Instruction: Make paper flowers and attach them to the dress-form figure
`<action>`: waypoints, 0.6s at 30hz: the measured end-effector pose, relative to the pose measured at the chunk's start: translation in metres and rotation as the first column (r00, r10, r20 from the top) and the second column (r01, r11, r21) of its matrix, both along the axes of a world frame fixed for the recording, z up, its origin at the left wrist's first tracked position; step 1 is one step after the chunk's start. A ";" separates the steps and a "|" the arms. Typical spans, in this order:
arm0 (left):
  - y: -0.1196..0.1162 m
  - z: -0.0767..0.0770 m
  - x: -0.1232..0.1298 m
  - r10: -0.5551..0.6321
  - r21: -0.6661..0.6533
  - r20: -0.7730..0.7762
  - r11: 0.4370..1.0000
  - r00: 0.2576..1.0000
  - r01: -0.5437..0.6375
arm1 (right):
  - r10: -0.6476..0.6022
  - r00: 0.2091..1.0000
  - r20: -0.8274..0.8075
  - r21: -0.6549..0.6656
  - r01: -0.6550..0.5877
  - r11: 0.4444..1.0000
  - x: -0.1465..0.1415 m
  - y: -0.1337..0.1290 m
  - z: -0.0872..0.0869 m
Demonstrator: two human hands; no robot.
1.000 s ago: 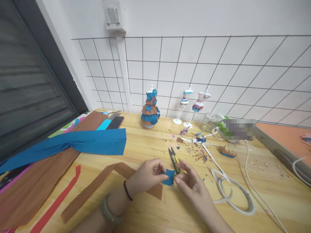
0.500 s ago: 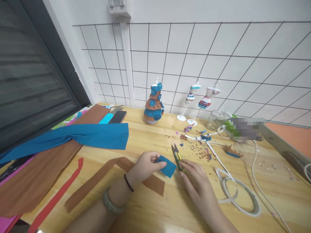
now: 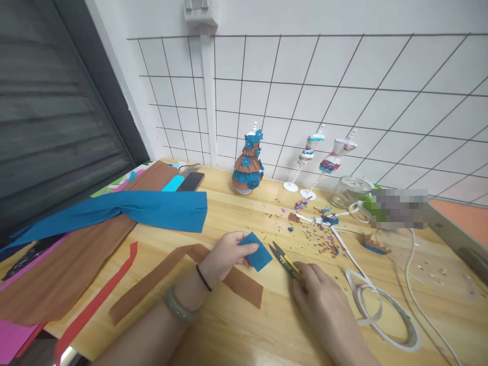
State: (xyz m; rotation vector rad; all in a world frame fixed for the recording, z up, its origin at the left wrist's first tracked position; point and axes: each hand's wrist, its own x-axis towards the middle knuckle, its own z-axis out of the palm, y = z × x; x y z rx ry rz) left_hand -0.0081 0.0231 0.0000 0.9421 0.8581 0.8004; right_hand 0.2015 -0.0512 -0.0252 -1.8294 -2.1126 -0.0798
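Note:
My left hand (image 3: 229,254) pinches a small blue crepe paper piece (image 3: 257,252) between thumb and fingers, one corner pointing up. My right hand (image 3: 324,300) has its fingers curled round the handles of a pair of thread snips (image 3: 290,264). Their blades are apart and point up and left, just right of the blue piece without touching it. Under my left wrist, a brown paper strip (image 3: 244,287) lies bent on the wooden table (image 3: 229,335). Part of the snips' handles is hidden by my right hand.
At the back stand a small dress form in a blue and brown ruffled dress (image 3: 247,165) and two other dress forms (image 3: 305,155). Paper scraps (image 3: 324,239) litter the right side, near a tape roll (image 3: 412,335). Long blue paper (image 3: 171,211) and a red strip (image 3: 99,300) lie left.
The blue piece has been turned in my left hand, so a corner now points up. My right fingers have closed further round the snips, whose blades tilt more leftward. The view has shifted slightly left.

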 end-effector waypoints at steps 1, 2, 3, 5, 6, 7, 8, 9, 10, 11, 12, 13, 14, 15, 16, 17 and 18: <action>0.000 -0.001 0.000 -0.004 0.008 -0.002 1.000 1.000 0.004 | 0.005 1.000 0.001 0.013 -0.006 1.000 0.001 0.000 -0.002; 0.000 -0.001 0.000 -0.009 0.019 -0.003 1.000 1.000 0.009 | 0.014 1.000 0.004 0.020 -0.014 1.000 0.002 0.001 -0.004; 0.000 -0.002 0.000 -0.017 0.032 -0.007 0.999 1.000 0.017 | 0.022 1.000 0.004 0.017 -0.022 1.000 0.003 0.002 -0.006; 0.000 -0.003 0.001 -0.031 0.057 -0.020 0.998 0.999 0.032 | 0.012 1.000 -0.023 -0.015 -0.012 1.000 0.006 0.003 -0.008; 0.000 -0.003 0.001 -0.036 0.065 -0.028 0.997 0.999 0.038 | -0.012 0.998 -0.065 -0.039 0.010 0.999 0.008 0.004 -0.008; 0.000 -0.003 0.001 -0.039 0.067 -0.036 0.997 0.999 0.041 | -0.046 0.991 -0.129 -0.063 0.038 0.997 0.009 0.004 -0.008; 0.000 -0.003 0.001 -0.040 0.063 -0.040 0.997 0.998 0.043 | -0.078 0.974 -0.213 -0.085 0.062 0.994 0.009 0.005 -0.008; 0.000 -0.003 0.001 -0.040 0.056 -0.041 0.998 0.998 0.042 | -0.107 0.944 -0.313 -0.107 0.077 0.991 0.010 0.006 -0.007; 0.000 -0.002 0.001 -0.038 0.048 -0.042 0.998 0.998 0.040 | -0.140 0.896 -0.422 -0.136 0.090 0.987 0.011 0.006 -0.006; 0.000 -0.002 0.001 -0.036 0.039 -0.042 0.999 0.998 0.038 | -0.176 0.828 -0.532 -0.177 0.094 0.980 0.011 0.007 -0.004; 0.000 -0.001 0.001 -0.037 0.030 -0.041 0.999 0.998 0.038 | -0.221 0.740 -0.636 -0.232 0.090 0.969 0.012 0.007 -0.003; 0.000 -0.001 0.001 -0.039 0.021 -0.040 0.999 0.998 0.039 | -0.274 0.634 -0.724 -0.288 0.082 0.954 0.012 0.006 -0.001; 0.000 -0.001 0.000 -0.042 0.012 -0.036 0.999 0.998 0.043 | -0.326 0.521 -0.789 -0.338 0.074 0.938 0.012 0.006 0.001; 0.000 -0.001 0.000 -0.048 0.005 -0.031 0.999 0.998 0.048 | -0.367 0.419 -0.831 -0.378 0.060 0.924 0.011 0.005 0.004; 0.000 -0.001 0.000 -0.053 -0.001 -0.024 0.999 0.998 0.053 | -0.391 0.343 -0.854 -0.402 0.039 0.915 0.010 0.003 0.007; 0.000 -0.002 -0.001 -0.057 -0.005 -0.017 0.998 0.998 0.057 | -0.403 0.295 -0.866 -0.416 0.020 0.909 0.008 0.002 0.011; 0.000 -0.003 -0.001 -0.058 -0.004 -0.011 0.998 0.998 0.058 | -0.410 0.282 -0.867 -0.429 -0.007 0.903 0.006 0.000 0.016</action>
